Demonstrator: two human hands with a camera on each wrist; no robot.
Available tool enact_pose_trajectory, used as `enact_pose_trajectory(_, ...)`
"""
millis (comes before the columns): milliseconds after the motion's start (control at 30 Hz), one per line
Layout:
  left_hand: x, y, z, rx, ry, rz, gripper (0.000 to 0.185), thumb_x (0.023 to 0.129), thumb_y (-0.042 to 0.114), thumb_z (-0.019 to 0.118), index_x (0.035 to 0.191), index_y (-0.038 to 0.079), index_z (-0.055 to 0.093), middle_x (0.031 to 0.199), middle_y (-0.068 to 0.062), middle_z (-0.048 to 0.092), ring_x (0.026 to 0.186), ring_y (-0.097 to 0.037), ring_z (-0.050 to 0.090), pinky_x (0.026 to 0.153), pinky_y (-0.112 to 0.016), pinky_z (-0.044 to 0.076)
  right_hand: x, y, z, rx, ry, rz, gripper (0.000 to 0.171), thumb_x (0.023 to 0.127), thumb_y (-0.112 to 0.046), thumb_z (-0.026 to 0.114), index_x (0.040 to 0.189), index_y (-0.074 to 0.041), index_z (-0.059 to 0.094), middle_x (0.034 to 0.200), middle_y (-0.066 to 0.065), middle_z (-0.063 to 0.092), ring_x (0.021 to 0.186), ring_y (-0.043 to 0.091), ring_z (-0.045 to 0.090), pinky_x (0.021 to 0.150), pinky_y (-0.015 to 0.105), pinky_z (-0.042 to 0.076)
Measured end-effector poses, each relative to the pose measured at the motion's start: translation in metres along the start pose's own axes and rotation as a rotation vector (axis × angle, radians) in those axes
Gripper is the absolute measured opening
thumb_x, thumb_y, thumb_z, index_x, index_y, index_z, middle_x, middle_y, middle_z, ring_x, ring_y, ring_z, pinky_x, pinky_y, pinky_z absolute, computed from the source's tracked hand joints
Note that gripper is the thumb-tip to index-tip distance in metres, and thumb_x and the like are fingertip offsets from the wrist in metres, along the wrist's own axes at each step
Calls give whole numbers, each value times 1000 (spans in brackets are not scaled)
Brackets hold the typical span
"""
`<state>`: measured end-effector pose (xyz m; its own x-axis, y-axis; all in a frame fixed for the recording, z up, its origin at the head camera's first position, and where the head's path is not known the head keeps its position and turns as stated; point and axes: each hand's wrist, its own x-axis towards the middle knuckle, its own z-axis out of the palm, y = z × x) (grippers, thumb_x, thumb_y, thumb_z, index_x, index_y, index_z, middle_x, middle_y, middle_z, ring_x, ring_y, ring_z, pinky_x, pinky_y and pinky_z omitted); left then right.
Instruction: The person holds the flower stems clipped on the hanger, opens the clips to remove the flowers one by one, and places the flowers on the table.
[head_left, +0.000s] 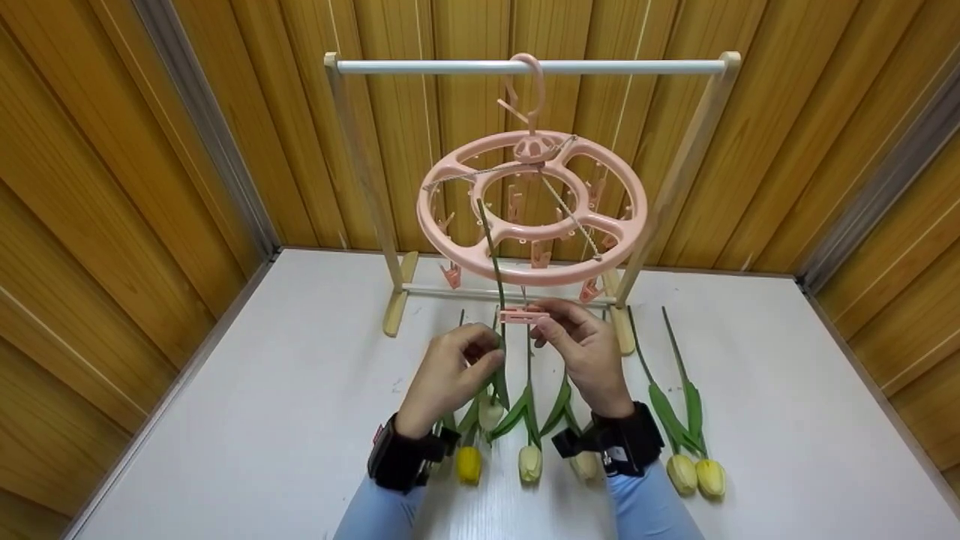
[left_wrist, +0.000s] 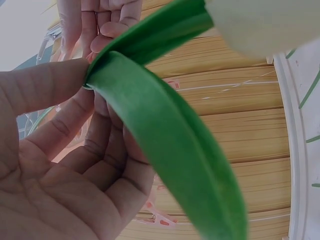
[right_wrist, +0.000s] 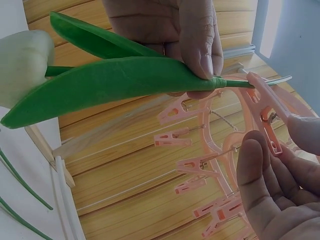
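A pink round clip hanger hangs by its hook from the white bar of a wooden rack. My left hand pinches the green stem of a white tulip held bloom-down, its stem rising in front of the hanger ring. My right hand pinches a pink clip that dangles from the hanger, right at the stem. In the left wrist view, the thumb and fingers of the left hand hold the stem where the leaf begins. In the right wrist view, the right hand holds the clip around the stem tip.
Several more tulips lie on the white table, blooms toward me: yellow ones and pale ones between my arms, two more at the right. Wooden panel walls close in the table on three sides.
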<state>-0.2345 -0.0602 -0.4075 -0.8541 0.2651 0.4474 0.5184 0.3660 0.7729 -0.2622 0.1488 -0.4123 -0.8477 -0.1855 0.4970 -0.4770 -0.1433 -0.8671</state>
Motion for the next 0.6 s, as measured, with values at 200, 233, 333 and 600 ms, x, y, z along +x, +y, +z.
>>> enact_pose_trajectory(200, 0, 1, 0, 2, 2, -5, 4, 95, 5, 68, 93, 7, 71, 82, -1, 66, 75, -13, 58, 69, -27, 49, 0, 1, 1, 11, 12, 11, 30, 101, 0, 62, 125, 19, 60, 105, 4, 73, 85, 13, 68, 75, 27, 57)
enact_pose_trajectory(233, 0, 1, 0, 2, 1, -8, 4, 95, 5, 68, 93, 7, 71, 82, -1, 66, 75, -13, 58, 70, -27, 49, 0, 1, 0, 13, 14, 14, 30, 101, 1, 62, 124, 19, 60, 103, 5, 73, 84, 13, 68, 75, 27, 57)
enact_pose_trajectory(333, 0, 2, 0, 4, 0, -12, 3, 95, 6, 68, 93, 6, 70, 82, -1, 65, 75, -13, 58, 70, -27, 49, 0, 1, 0, 22, 14, 11, 30, 101, 1, 61, 124, 20, 59, 103, 4, 73, 84, 13, 68, 76, 27, 57)
enact_pose_trajectory(600, 0, 0, 1, -2, 2, -4, 3, 95, 7, 68, 94, 5, 71, 82, -1, 65, 75, -13, 58, 69, -27, 48, 1, 1, 0, 39, 15, 19, 31, 101, 2, 61, 125, 21, 58, 108, 2, 74, 85, 13, 68, 76, 27, 58)
